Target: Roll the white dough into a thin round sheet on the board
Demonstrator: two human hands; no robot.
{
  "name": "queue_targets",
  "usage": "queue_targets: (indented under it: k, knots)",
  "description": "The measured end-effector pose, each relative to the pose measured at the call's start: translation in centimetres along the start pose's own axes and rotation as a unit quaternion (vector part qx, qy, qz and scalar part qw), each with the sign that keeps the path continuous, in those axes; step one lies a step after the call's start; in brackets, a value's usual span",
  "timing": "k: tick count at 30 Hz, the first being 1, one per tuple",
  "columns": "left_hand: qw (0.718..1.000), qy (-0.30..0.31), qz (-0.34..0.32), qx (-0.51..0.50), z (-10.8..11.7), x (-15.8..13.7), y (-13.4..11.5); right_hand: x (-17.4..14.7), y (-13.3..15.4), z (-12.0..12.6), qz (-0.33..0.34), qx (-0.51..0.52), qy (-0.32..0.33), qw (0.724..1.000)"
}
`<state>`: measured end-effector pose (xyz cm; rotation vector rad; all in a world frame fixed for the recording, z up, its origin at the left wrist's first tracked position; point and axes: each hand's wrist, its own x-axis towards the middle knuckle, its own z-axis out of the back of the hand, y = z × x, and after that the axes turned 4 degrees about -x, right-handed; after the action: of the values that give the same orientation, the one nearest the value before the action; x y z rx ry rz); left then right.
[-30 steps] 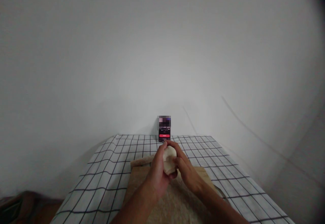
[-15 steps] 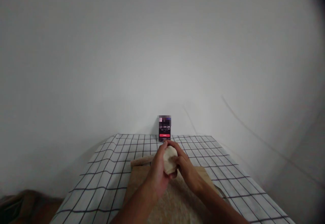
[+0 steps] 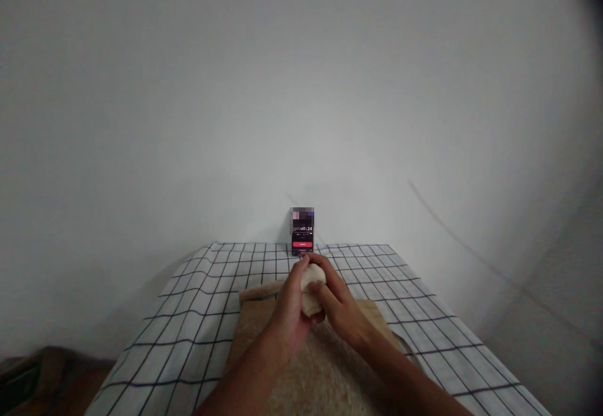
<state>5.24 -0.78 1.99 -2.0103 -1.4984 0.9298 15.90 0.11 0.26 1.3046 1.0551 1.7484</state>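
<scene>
– Two bare hands in the head view, both wrapped round one thing. Left hand point(image 3: 288, 310) cupping from the side, fingers curled up and over?

– Yes. Right hand point(image 3: 340, 308) pressed in from the other side, thumb laid across the top. Both grips clenched on the pale cream rounded lump point(image 3: 311, 285), soft-looking, held up off the surface rather than resting on it.

– Directly over what?

– Over the tan fuzzy mat point(image 3: 325, 372), spread on the black-and-white checked cloth point(image 3: 198, 315) covering the surface. Far edge of the mat rolled or bunched, just beyond the knuckles. Cannot tell what the lump is made of.

– Handling advice, then?

– Probably best to press evenly from both palms and not to dig in with fingertips, since a soft lump likely dents. Better to hold low and centred above the mat, so that any slip lands on the fuzzy side and not on the checks.

– Anything to steer clear of?

– Small dark phone with a red button on its lit screen point(image 3: 302, 234), propped upright against the plain white wall point(image 3: 301, 89), just past the fingertips. Worth holding elbows in and wrists short of that far edge; likely easy to knock over.
</scene>
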Motion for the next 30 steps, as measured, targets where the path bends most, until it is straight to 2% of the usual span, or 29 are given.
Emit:
queue_targets:
  k: [5, 11, 18, 23, 28, 30]
  knots:
    - [1.0, 0.005, -0.017, 0.015, -0.3, -0.6, 0.0, 0.1, 0.8, -0.2, 0.026, 0.0, -0.03, 0.999]
    - [1.0, -0.007, -0.008, 0.004, 0.0, -0.1, 0.0, 0.1, 0.7, -0.2, 0.006, 0.034, 0.015, 0.999]
    - [0.999, 0.014, -0.039, 0.014, -0.1, -0.1, 0.2, -0.1, 0.6, -0.5, 0.03, 0.032, -0.012, 0.999]
    - [1.0, 0.012, -0.017, 0.016, 0.2, 0.4, 0.4, 0.1, 0.4, -0.4, -0.002, 0.017, 0.006, 1.0]
    - [0.999, 0.016, -0.042, -0.023, 0.1, 0.3, 0.4, 0.2, 0.4, -0.6, 0.036, -0.002, -0.03, 0.999]
    - [0.998, 0.018, -0.046, -0.024, 0.1, 0.2, 0.3, 0.1, 0.5, -0.5, 0.039, -0.007, -0.021, 0.999]
